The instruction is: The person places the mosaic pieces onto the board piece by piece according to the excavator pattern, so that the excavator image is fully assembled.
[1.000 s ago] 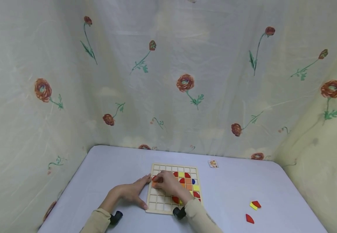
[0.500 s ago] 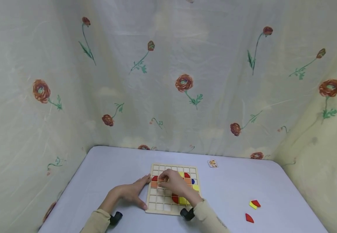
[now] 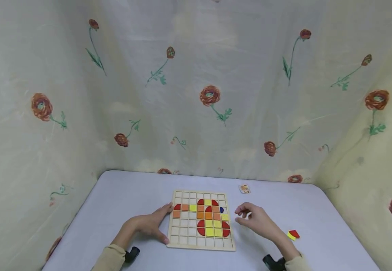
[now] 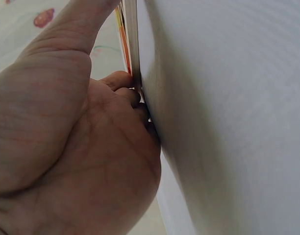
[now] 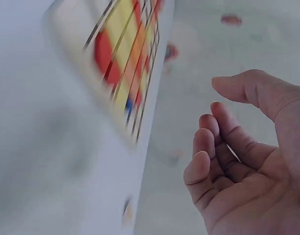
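Observation:
A wooden grid board lies on the table, with red rounded pieces and yellow and orange squares in several of its cells. Spread along its left side is my left hand, thumb at the near corner and fingertips farther up the edge. The left wrist view shows that palm and the fingers against the board's side. My right hand hovers just right of the board, fingers loosely bent and holding nothing. In the right wrist view its thumb stands apart from the fingertips. A yellow square sits in the upper left part of the grid.
Loose red and yellow pieces lie on the table beside my right forearm. A small printed card rests behind the board's far right corner. Flowered curtains surround the table.
My right hand has left the board's left part and moved right, off the board. An orange and a yellow square now show where it was. My left hand keeps its place.

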Tool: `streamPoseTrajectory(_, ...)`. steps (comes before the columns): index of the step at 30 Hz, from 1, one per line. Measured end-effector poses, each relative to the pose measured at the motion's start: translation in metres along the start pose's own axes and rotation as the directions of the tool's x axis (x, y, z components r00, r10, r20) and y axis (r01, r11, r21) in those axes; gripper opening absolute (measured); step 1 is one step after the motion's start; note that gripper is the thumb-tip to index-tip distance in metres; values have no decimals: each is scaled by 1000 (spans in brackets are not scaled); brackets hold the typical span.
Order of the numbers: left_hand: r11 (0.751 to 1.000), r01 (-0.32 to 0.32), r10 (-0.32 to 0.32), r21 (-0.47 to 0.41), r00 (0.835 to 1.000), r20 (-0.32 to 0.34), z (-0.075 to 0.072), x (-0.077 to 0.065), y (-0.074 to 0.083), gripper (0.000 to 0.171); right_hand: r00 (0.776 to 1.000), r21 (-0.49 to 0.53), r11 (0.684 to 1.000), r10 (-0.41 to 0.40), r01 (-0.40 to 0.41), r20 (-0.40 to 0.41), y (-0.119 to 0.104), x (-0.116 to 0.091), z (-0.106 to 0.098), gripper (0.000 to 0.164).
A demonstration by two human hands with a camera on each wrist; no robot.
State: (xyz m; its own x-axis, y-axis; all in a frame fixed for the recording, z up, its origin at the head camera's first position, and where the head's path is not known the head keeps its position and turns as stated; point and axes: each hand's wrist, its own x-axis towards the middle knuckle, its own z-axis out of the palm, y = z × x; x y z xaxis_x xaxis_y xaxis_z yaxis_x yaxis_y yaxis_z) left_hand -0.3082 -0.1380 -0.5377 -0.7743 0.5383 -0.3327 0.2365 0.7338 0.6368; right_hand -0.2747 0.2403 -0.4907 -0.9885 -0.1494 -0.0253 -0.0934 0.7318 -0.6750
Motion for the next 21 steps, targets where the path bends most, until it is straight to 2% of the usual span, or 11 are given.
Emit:
streamPoseTrajectory(3,1000,-4,4,-1,1000,2,0,0,-1,128,997,-21,998,58,-59,-51,27,-13,-17,20)
streamPoseTrajectory(7,1000,-15,15,4,1000,1,0,1,-2,129,994,-57,994,86,-91,-73,66,-34,-37,24)
streamPoseTrajectory(14,1000,-22,22,15,1000,2,1,1,-2,128,973,-119,970,195,-210,-125,127,-61,-56,27)
streamPoseTrajectory(17,1000,-20,20,17,1000,0,1,1,-1,127,965,-139,963,212,-233,-152,144,-63,-60,31)
streamPoseTrajectory(21,1000,-16,16,11,1000,-1,1,0,0,127,966,-167,964,174,-207,-189,159,-64,-63,36)
